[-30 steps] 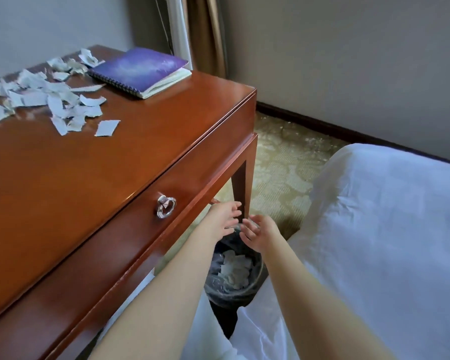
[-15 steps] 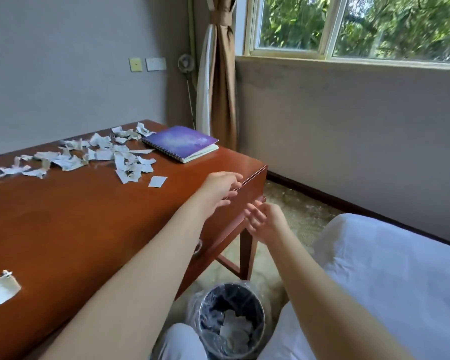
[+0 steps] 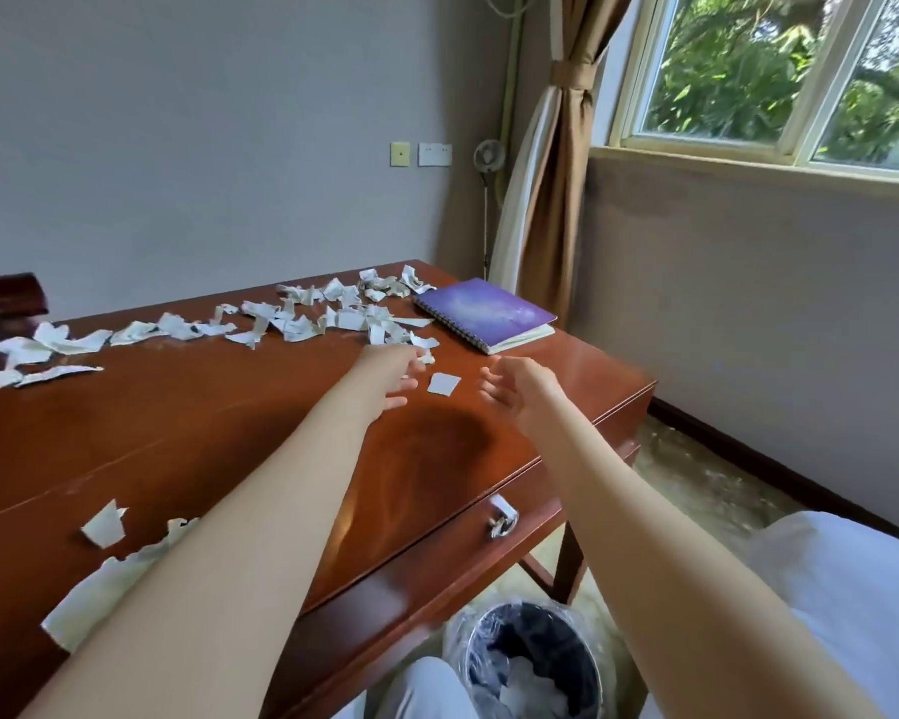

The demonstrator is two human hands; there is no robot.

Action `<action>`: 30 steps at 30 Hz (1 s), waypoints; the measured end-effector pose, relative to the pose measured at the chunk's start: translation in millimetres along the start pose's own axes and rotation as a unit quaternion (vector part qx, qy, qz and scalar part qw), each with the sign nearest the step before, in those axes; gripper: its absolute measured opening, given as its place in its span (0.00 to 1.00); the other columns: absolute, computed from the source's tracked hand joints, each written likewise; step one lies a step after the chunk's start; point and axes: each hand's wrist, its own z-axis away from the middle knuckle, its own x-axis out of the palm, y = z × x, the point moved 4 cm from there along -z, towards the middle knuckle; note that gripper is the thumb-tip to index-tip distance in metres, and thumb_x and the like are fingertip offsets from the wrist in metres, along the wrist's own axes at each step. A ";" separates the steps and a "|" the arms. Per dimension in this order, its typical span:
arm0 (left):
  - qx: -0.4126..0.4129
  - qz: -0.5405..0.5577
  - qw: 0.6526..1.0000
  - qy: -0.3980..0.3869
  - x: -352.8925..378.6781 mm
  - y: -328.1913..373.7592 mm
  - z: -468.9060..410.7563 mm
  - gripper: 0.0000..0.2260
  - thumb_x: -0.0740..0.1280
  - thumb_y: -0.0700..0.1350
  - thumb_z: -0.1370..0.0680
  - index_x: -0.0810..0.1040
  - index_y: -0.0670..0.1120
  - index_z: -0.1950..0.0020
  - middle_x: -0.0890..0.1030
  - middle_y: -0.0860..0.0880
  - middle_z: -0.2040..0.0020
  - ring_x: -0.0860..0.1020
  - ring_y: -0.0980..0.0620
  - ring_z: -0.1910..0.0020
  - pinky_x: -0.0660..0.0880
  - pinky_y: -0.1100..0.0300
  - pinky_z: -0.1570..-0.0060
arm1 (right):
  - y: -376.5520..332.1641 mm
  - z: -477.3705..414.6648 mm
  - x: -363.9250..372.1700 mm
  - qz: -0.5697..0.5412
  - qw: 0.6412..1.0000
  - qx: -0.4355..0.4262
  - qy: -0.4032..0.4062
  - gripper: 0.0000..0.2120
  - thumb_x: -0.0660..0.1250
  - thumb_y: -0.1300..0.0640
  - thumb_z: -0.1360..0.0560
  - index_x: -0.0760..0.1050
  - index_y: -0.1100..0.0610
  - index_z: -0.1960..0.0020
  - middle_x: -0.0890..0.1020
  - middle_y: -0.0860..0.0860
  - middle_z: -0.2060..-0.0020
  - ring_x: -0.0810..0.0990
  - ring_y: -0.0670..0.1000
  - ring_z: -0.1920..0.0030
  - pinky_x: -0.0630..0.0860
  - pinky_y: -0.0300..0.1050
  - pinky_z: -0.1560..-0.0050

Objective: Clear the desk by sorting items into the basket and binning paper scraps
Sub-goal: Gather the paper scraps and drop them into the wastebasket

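Scraps (image 3: 302, 324) of torn white paper across desk (image 3: 203, 443), left hand (image 3: 388, 368), right hand (image 3: 522, 391), fingers relaxed, empty

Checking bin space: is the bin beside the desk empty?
Not empty: white paper scraps lie low inside the lined bin, well below its rim.

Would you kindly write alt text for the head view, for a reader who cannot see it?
A person's left hand and right hand reach over a wooden desk toward torn paper scraps. A purple spiral notebook lies beyond; a bin stands below.
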 end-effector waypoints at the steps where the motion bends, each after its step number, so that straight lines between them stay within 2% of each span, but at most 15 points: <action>1: 0.001 0.000 1.000 0.006 -5.3 1.2 -2.0 0.13 0.58 0.37 0.21 0.77 0.45 0.39 0.76 0.47 0.47 0.74 0.49 0.48 0.69 0.54 0.46 | -0.9 -4.0 5.7 0.056 0.998 -0.017 0.001 0.05 0.63 0.66 0.25 0.73 0.60 0.58 0.76 0.54 0.66 0.74 0.49 0.69 0.74 0.40 0.68; 3: 0.002 -0.007 1.000 0.017 -14.4 2.4 -7.4 0.13 0.59 0.38 0.21 0.77 0.45 0.39 0.76 0.47 0.46 0.74 0.49 0.49 0.70 0.54 0.46 | -1.0 -15.8 15.9 0.186 0.981 -0.056 -0.004 0.07 0.65 0.65 0.26 0.76 0.57 0.61 0.76 0.52 0.66 0.72 0.49 0.68 0.72 0.40 0.67; 5: 0.000 -0.015 0.999 0.029 -22.3 3.7 -13.8 0.12 0.60 0.38 0.21 0.77 0.45 0.40 0.76 0.47 0.47 0.74 0.50 0.49 0.70 0.54 0.45 | 0.3 -27.2 26.7 0.319 0.944 -0.089 -0.013 0.05 0.66 0.65 0.27 0.79 0.58 0.56 0.78 0.53 0.61 0.74 0.50 0.65 0.71 0.40 0.66; 7: 0.000 -0.024 0.999 0.042 -29.6 5.2 -21.7 0.10 0.60 0.38 0.21 0.77 0.45 0.42 0.75 0.48 0.49 0.74 0.50 0.49 0.70 0.54 0.45 | 0.9 -38.2 36.2 0.442 0.888 -0.128 -0.020 0.11 0.67 0.63 0.28 0.79 0.58 0.45 0.80 0.54 0.54 0.77 0.52 0.57 0.74 0.41 0.58; 9: 0.005 -0.041 0.998 0.055 -34.7 6.4 -30.4 0.10 0.61 0.38 0.21 0.77 0.44 0.42 0.74 0.48 0.48 0.74 0.50 0.49 0.70 0.55 0.46 | -1.4 -45.5 46.0 0.538 0.824 -0.175 -0.020 0.16 0.68 0.61 0.28 0.77 0.57 0.40 0.80 0.54 0.45 0.79 0.54 0.47 0.74 0.44 0.47; 11: 0.015 -0.070 0.996 0.062 -37.5 7.6 -38.5 0.13 0.61 0.37 0.22 0.75 0.44 0.38 0.75 0.47 0.45 0.74 0.50 0.47 0.71 0.55 0.47 | -4.0 -52.0 54.8 0.591 0.782 -0.195 -0.032 0.18 0.69 0.59 0.28 0.75 0.57 0.38 0.78 0.54 0.41 0.77 0.55 0.41 0.74 0.45 0.43; 15: 0.046 -0.156 0.984 0.070 -39.0 9.5 -51.2 0.17 0.64 0.35 0.24 0.72 0.45 0.36 0.73 0.44 0.37 0.73 0.46 0.39 0.72 0.56 0.47 | -2.7 -68.0 67.9 0.674 0.715 -0.178 -0.062 0.22 0.71 0.58 0.30 0.73 0.59 0.37 0.78 0.55 0.42 0.76 0.56 0.41 0.76 0.49 0.43; 16: 0.055 -0.173 0.981 0.067 -38.9 9.6 -55.8 0.19 0.64 0.35 0.25 0.71 0.45 0.35 0.72 0.44 0.35 0.72 0.46 0.38 0.72 0.57 0.47 | -2.6 -70.5 71.1 0.683 0.707 -0.170 -0.067 0.22 0.71 0.59 0.31 0.73 0.59 0.38 0.78 0.55 0.43 0.77 0.56 0.42 0.77 0.48 0.45; 18: 0.061 -0.196 0.977 0.056 -38.2 8.1 -64.6 0.22 0.67 0.35 0.26 0.69 0.45 0.33 0.70 0.44 0.33 0.71 0.46 0.37 0.70 0.58 0.48 | -2.2 -75.1 77.0 0.692 0.699 -0.160 -0.081 0.17 0.71 0.62 0.32 0.75 0.61 0.44 0.79 0.56 0.49 0.78 0.55 0.49 0.77 0.43 0.58; 19: 0.061 -0.207 0.975 0.051 -37.2 6.8 -69.4 0.24 0.68 0.36 0.27 0.67 0.46 0.32 0.68 0.44 0.32 0.70 0.46 0.36 0.69 0.59 0.48 | -3.0 -77.0 79.4 0.696 0.696 -0.156 -0.086 0.14 0.71 0.63 0.32 0.75 0.61 0.47 0.78 0.56 0.53 0.77 0.54 0.54 0.73 0.41 0.65; 20: 0.063 -0.222 0.972 0.050 -36.0 5.1 -74.0 0.26 0.70 0.37 0.28 0.66 0.46 0.32 0.67 0.44 0.32 0.70 0.46 0.36 0.69 0.59 0.47 | -4.1 -78.7 80.6 0.697 0.696 -0.149 -0.091 0.13 0.71 0.63 0.33 0.75 0.61 0.50 0.77 0.55 0.55 0.76 0.53 0.56 0.70 0.40 0.68; 22: 0.072 -0.268 0.959 0.058 -32.4 2.1 -82.6 0.29 0.71 0.40 0.28 0.64 0.47 0.30 0.65 0.44 0.31 0.68 0.46 0.34 0.70 0.59 0.43 | -7.2 -83.2 82.3 0.690 0.702 -0.145 -0.102 0.13 0.72 0.62 0.33 0.78 0.63 0.50 0.79 0.55 0.57 0.76 0.53 0.57 0.71 0.40 0.65; 25: 0.082 -0.339 0.935 0.066 -25.9 -3.7 -96.7 0.35 0.73 0.44 0.29 0.58 0.49 0.27 0.63 0.44 0.29 0.64 0.43 0.31 0.67 0.50 0.34 | -13.6 -93.7 82.1 0.655 0.726 -0.192 -0.080 0.10 0.69 0.63 0.32 0.82 0.63 0.51 0.82 0.55 0.60 0.80 0.54 0.57 0.72 0.42 0.63; 27: 0.087 -0.382 0.917 0.072 -23.9 -6.7 -106.7 0.41 0.75 0.48 0.31 0.55 0.51 0.25 0.62 0.45 0.28 0.62 0.42 0.30 0.65 0.49 0.32 | -15.1 -102.0 83.6 0.623 0.750 -0.214 -0.061 0.08 0.67 0.61 0.29 0.82 0.60 0.52 0.83 0.55 0.53 0.79 0.54 0.53 0.72 0.42 0.61; 30: 0.099 -0.421 0.898 0.080 -24.9 -6.9 -121.1 0.46 0.76 0.53 0.33 0.50 0.52 0.24 0.61 0.47 0.26 0.60 0.41 0.28 0.61 0.48 0.31 | -13.1 -117.5 92.1 0.626 0.734 -0.257 -0.048 0.06 0.69 0.56 0.29 0.83 0.53 0.53 0.76 0.53 0.41 0.70 0.56 0.39 0.69 0.48 0.44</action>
